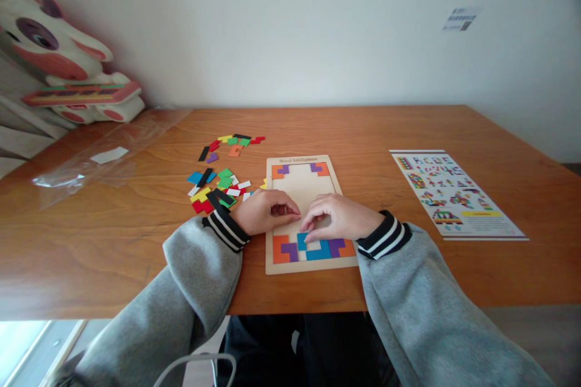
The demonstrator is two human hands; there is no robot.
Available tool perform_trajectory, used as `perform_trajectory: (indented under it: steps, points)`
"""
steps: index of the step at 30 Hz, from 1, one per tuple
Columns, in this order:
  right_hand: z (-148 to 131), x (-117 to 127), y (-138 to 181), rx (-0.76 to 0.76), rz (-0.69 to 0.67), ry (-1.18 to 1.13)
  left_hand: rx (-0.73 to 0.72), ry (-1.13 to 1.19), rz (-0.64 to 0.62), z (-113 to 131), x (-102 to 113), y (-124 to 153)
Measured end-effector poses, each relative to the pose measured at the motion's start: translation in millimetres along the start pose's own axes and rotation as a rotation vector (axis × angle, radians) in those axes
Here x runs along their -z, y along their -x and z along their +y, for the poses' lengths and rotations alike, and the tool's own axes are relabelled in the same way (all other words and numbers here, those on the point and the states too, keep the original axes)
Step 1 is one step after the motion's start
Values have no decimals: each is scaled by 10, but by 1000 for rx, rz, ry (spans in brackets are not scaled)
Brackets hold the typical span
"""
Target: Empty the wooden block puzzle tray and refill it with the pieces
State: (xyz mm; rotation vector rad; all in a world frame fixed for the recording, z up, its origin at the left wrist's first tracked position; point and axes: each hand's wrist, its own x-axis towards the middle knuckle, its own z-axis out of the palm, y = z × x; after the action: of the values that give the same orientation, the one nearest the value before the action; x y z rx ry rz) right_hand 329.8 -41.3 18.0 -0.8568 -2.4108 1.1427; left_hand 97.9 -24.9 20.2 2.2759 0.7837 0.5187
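Wooden puzzle board (303,190) lies on the tabletop (408,278), close to its near edge. Corners and bottom row are filled, the middle bare. At six o'clock the right hand (342,217) rests narrow fingers (315,217) on a blue piece (318,252); the left hand (265,211) curls closed, contents unclear. Loose pieces (218,184) lie at ten o'clock, a leaflet (454,193) at three, open room beyond.

Single view, from a head-worn camera. It sits above the near edge of the wooden surface (136,242) and faces forward and down, toward the far wall (290,24). Range is close: the puzzle board (302,190) lies at centre frame, with the left hand (265,210) and right hand (340,216) entering from the near edge. The wide field takes in the surface from left to right.
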Motion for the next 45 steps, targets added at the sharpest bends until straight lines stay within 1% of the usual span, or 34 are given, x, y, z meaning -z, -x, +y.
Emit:
perform_trajectory:
  steps: [3,9,12,15,19,20,22,23,25,27,29,31,33,34,36,38,40,42,45]
  points:
    - [0,-7,-9,12,1,15,6,-4,-2,4,-1,-2]
    - [-18,-3,-1,71,-66,27,14,-7,11,11,-11,0]
    - [-52,10,2,67,-77,26,23,5,17,14,-15,-2]
    - [-83,17,-1,2,-27,24,31,5,15,18,-9,0]
    - [-94,11,2,-156,67,-47,49,20,20,18,-9,11]
    - [-90,7,4,-179,86,-68,55,27,36,15,-13,12]
    - [-79,-2,4,-207,126,-82,61,3,119,2,-22,11]
    - [-71,-7,3,-216,146,-74,57,-49,183,-8,-24,8]
    - [-55,-14,-4,-228,188,-52,67,-241,330,-39,-20,4]
    - [-39,-16,-14,-225,229,-43,138,-477,440,-85,1,11]
    - [-24,-14,-22,-212,254,-51,269,-654,476,-147,37,37]
    - [-14,-11,-26,-208,266,-47,390,-748,484,-223,94,83]
    - [-8,-8,-25,-210,275,-40,427,-780,497,-302,173,141]
    - [-6,-8,-23,-210,280,-37,401,-775,496,-336,220,172]
    - [-1,-8,-19,-209,287,-29,271,-733,442,-381,319,226]
    - [8,-6,-15,-210,285,-24,114,-675,327,-394,404,266]
    - [22,3,-13,-217,281,-28,-2,-639,220,-389,455,288]
    - [38,18,-10,-230,279,-32,-66,-630,159,-389,469,298]
    - [58,41,-4,-258,279,-19,-117,-615,145,-427,450,305]
